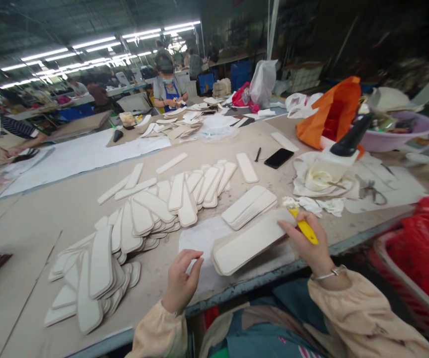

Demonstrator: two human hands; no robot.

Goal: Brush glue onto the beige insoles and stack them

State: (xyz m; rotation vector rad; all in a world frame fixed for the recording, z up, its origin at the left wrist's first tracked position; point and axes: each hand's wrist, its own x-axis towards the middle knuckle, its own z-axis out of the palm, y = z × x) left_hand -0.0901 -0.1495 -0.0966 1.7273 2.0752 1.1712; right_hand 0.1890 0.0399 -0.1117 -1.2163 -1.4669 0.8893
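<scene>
Head view: a broad tan worktable point(24, 223) stands in a large workshop under strip lights point(94, 43), a masked co-worker point(171, 92) beyond its far edge. Pale pieces point(143, 219) lie heaped toward its near edge. The right hand point(313, 243) is clamped on a yellow brush handle point(304, 226), thumb touching a pale panel point(252, 241) by the near edge; the left hand point(180, 278), thumb and fingertips slightly apart, hovers beside it.
</scene>
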